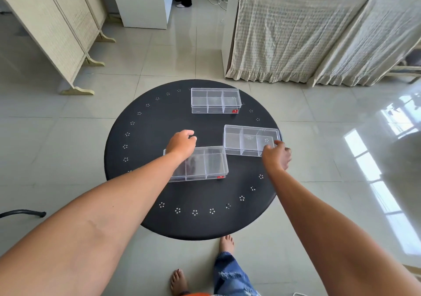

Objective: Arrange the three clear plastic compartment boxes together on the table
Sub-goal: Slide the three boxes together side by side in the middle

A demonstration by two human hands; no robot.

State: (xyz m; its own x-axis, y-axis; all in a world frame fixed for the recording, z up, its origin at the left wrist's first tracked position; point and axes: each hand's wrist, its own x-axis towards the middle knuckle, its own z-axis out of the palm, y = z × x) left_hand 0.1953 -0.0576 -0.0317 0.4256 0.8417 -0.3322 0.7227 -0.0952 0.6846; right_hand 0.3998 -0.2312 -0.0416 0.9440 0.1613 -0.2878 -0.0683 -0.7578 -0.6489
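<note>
Three clear plastic compartment boxes lie apart on a round black table (145, 181). The far box (215, 101) sits near the table's back edge. The right box (248, 139) lies by the right rim, and the near box (205, 164) lies in the middle, its far right corner almost touching the right box. My left hand (182, 144) hovers over the near box's far left corner with its fingers loosely curled and nothing in them. My right hand (276, 155) grips the right box's near right corner, thumb on the rim.
The table stands on a glossy tiled floor. My bare feet (226, 243) are at its near edge. A folding screen (57, 33) stands at the left, a white cabinet (145, 1) behind, and a cloth-draped counter (296, 38) at the back right.
</note>
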